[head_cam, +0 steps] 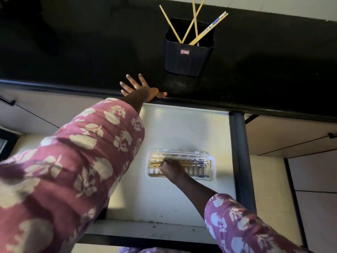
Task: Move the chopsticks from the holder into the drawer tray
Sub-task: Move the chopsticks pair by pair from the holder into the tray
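Far left — a pink sleeve point(69, 170) with a cream floral print fills the lower left corner and reaches up to the left hand point(140, 89). That hand lies flat, fingers spread wide, palm down on the front edge of the black stone worktop point(73, 57); it holds nothing. A ring shows on 1 finger.

Centre — below the worktop edge, a white pulled-out drawer point(182, 128) stands open. On its floor sits a white slotted plastic tray point(204, 154), long side running left to right. Several chopsticks in the tray point(198, 163) lie lengthwise, most pale wood, at least 1 with a blue pattern toward its right end. The right hand point(171, 168) is down in the tray, fingers curled over the sticks; whether it grips any of them or only rests on them I cannot tell. Its forearm runs back to a matching floral sleeve at lower right.

Above, right of centre, a black ribbed square plastic holder point(188, 59) stands upright on the worktop, a small red-and-white label on its front. 5 chopsticks in the holder point(196, 22) lean out at different angles — 4 plain wood, 1 blue-patterned.
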The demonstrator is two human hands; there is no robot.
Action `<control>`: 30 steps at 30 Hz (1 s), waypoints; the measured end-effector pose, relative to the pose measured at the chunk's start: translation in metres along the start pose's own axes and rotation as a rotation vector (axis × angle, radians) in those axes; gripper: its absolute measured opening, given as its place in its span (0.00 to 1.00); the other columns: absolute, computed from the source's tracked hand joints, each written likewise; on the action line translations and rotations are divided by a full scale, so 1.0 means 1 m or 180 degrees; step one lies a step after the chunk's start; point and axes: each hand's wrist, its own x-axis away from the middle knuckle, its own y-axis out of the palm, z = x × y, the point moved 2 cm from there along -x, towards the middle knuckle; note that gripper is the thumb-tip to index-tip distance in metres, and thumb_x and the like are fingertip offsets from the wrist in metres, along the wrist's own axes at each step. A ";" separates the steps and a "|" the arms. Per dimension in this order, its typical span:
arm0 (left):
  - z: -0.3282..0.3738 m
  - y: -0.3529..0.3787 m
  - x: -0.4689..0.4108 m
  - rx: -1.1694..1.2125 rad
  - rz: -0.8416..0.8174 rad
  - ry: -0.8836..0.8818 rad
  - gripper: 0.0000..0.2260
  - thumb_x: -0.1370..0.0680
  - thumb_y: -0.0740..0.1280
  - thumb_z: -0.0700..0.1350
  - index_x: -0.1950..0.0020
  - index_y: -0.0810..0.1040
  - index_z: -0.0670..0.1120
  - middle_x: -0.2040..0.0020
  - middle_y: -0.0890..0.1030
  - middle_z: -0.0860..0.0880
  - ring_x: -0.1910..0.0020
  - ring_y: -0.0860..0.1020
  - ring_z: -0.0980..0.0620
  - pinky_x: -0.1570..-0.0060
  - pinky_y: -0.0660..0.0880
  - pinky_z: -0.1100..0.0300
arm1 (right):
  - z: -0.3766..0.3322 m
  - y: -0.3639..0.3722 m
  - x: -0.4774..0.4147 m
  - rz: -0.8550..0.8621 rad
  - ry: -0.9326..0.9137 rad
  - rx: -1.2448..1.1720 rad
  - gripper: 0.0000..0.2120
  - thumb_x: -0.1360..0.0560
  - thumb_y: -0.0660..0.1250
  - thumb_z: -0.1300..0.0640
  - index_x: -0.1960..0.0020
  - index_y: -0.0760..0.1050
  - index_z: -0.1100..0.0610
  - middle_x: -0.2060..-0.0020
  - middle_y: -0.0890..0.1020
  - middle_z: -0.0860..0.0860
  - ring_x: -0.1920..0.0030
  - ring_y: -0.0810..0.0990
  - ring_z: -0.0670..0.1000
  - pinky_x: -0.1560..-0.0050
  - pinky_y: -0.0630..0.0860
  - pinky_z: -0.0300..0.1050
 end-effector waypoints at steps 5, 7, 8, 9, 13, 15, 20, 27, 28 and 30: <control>0.001 -0.001 0.003 0.0006 -0.0010 -0.0001 0.54 0.33 0.67 0.70 0.23 0.35 0.52 0.24 0.31 0.41 0.26 0.33 0.32 0.28 0.37 0.38 | 0.002 -0.020 0.017 -0.0297 -0.0075 0.0307 0.09 0.39 0.76 0.67 0.59 0.82 0.66 0.63 0.85 0.59 0.60 0.86 0.57 0.64 0.81 0.45; 0.000 -0.002 0.003 -0.0001 -0.0017 0.0024 0.54 0.33 0.66 0.70 0.22 0.36 0.51 0.24 0.31 0.41 0.26 0.33 0.32 0.28 0.37 0.38 | 0.007 -0.020 0.016 -0.0187 -0.0183 0.0346 0.13 0.27 0.61 0.74 0.45 0.77 0.69 0.48 0.82 0.62 0.46 0.82 0.62 0.50 0.79 0.52; 0.000 -0.002 0.003 -0.0005 -0.0009 0.0039 0.54 0.34 0.66 0.70 0.22 0.36 0.51 0.24 0.32 0.40 0.26 0.33 0.31 0.28 0.37 0.38 | 0.008 -0.019 0.018 -0.0102 -0.0233 0.0291 0.14 0.27 0.60 0.74 0.44 0.77 0.69 0.48 0.82 0.63 0.46 0.82 0.63 0.50 0.79 0.53; 0.000 -0.003 0.004 -0.0004 -0.0002 0.0048 0.54 0.34 0.66 0.70 0.22 0.36 0.51 0.24 0.32 0.40 0.26 0.34 0.31 0.28 0.38 0.38 | 0.007 -0.022 0.022 -0.0138 -0.0264 0.0356 0.11 0.29 0.65 0.73 0.48 0.79 0.69 0.53 0.84 0.63 0.50 0.84 0.63 0.54 0.80 0.52; 0.001 -0.003 0.007 -0.0011 -0.0009 0.0050 0.53 0.32 0.66 0.70 0.22 0.37 0.51 0.23 0.33 0.40 0.26 0.34 0.31 0.28 0.38 0.38 | 0.012 -0.007 0.012 0.0025 0.0131 0.0035 0.17 0.58 0.82 0.64 0.73 0.81 0.64 0.77 0.80 0.55 0.77 0.82 0.53 0.80 0.75 0.38; 0.001 -0.004 0.008 -0.0023 -0.0029 0.0055 0.52 0.32 0.65 0.70 0.22 0.37 0.51 0.23 0.33 0.40 0.26 0.34 0.31 0.28 0.38 0.38 | 0.013 -0.015 0.017 -0.0231 0.0145 0.0107 0.11 0.36 0.73 0.69 0.54 0.81 0.69 0.58 0.84 0.63 0.56 0.85 0.60 0.60 0.82 0.48; 0.001 -0.005 0.008 -0.0051 -0.0043 0.0051 0.52 0.32 0.65 0.70 0.22 0.37 0.50 0.23 0.33 0.39 0.26 0.34 0.31 0.28 0.38 0.38 | 0.021 -0.010 0.012 0.0028 -0.0096 -0.0095 0.14 0.25 0.58 0.72 0.43 0.77 0.68 0.45 0.81 0.63 0.43 0.80 0.63 0.46 0.77 0.55; 0.001 -0.006 0.010 -0.0059 -0.0046 0.0074 0.52 0.32 0.65 0.70 0.22 0.36 0.50 0.24 0.32 0.40 0.26 0.34 0.31 0.28 0.38 0.38 | 0.026 -0.007 0.011 0.0399 0.0163 0.0023 0.12 0.50 0.81 0.60 0.71 0.81 0.61 0.74 0.82 0.55 0.75 0.83 0.52 0.76 0.76 0.37; 0.001 -0.006 0.010 -0.0066 -0.0050 0.0068 0.52 0.32 0.65 0.70 0.22 0.37 0.50 0.23 0.33 0.39 0.26 0.34 0.31 0.28 0.38 0.39 | 0.029 0.000 0.006 0.0525 0.0261 -0.0079 0.14 0.53 0.81 0.58 0.72 0.81 0.60 0.76 0.81 0.54 0.77 0.82 0.51 0.78 0.75 0.36; 0.002 -0.005 0.008 -0.0071 -0.0043 0.0042 0.52 0.32 0.64 0.70 0.22 0.37 0.50 0.23 0.33 0.39 0.26 0.34 0.31 0.28 0.38 0.38 | 0.031 0.011 0.003 0.0616 0.0339 -0.0316 0.17 0.58 0.82 0.56 0.73 0.80 0.57 0.80 0.79 0.51 0.83 0.78 0.49 0.82 0.71 0.34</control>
